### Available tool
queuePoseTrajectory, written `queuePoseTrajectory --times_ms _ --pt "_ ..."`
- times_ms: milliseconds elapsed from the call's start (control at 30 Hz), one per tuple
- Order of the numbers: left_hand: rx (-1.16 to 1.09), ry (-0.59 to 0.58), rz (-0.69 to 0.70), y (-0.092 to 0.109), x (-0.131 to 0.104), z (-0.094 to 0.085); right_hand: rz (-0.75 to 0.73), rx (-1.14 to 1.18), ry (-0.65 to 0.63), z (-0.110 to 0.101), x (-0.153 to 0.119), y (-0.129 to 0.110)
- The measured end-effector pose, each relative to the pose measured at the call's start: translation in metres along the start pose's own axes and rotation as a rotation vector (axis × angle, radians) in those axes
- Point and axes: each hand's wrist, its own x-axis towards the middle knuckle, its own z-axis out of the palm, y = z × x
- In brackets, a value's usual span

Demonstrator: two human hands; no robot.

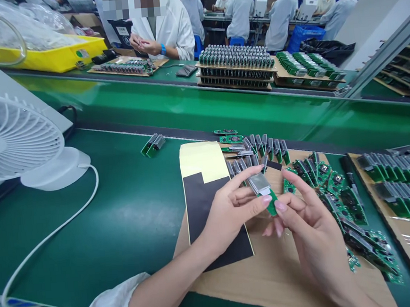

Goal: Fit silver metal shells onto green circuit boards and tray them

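My left hand (227,211) grips a small green circuit board with a grey screen (260,183), fingers and thumb closed on its edges. The thumb and fingers of my right hand (312,232) pinch the lower green end of the same board, while its index finger is raised. A short black strip (274,165) shows at that index fingertip; whether it sticks there I cannot tell. Beneath my left wrist lies a black sheet (213,219) with a bare yellow backing (201,156) at its top, partly on a brown cardboard (271,273).
Loose circuit boards (351,203) pile up on the right, and rows of boards (387,167) fill a cardboard tray beyond. Two boards (152,145) lie farther left. A white fan (15,140) with its cable stands at left. Across the green divider (187,107) a person in white works.
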Motion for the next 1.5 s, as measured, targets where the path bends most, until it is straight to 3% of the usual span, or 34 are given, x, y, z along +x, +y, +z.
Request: queuePoseTrajectory --times_ms 100,367,500,600,700,1000,1267,1400,1500 --pt "0.033 0.016 -0.010 -0.001 -0.001 -0.001 0.007 -0.003 -0.011 0.003 0.000 -0.001" --pt "-0.029 0.006 0.005 0.001 0.000 -0.001 0.067 0.031 0.107 0.017 -0.005 -0.012" --pt "-0.081 -0.021 0.001 0.001 0.001 0.000 -0.017 -0.024 0.111 0.008 -0.002 -0.008" --pt "-0.123 -0.002 0.029 0.000 0.001 0.001 -0.113 -0.108 0.225 -0.002 0.002 -0.005" --pt "-0.144 0.001 0.030 -0.001 0.001 0.002 -0.072 -0.144 0.308 -0.007 0.006 -0.004" --pt "-0.097 0.015 0.006 -0.002 0.002 0.004 0.111 -0.032 0.263 -0.001 0.010 -0.001" --pt "0.028 0.077 0.086 -0.006 0.001 0.002 0.103 -0.003 0.267 -0.004 0.009 0.000" --pt "0.074 0.125 0.120 -0.007 0.002 0.000 0.045 -0.145 0.248 -0.005 0.008 0.002" --pt "0.077 0.160 0.107 -0.005 0.001 0.000 -0.113 -0.320 0.342 -0.007 0.009 0.002"
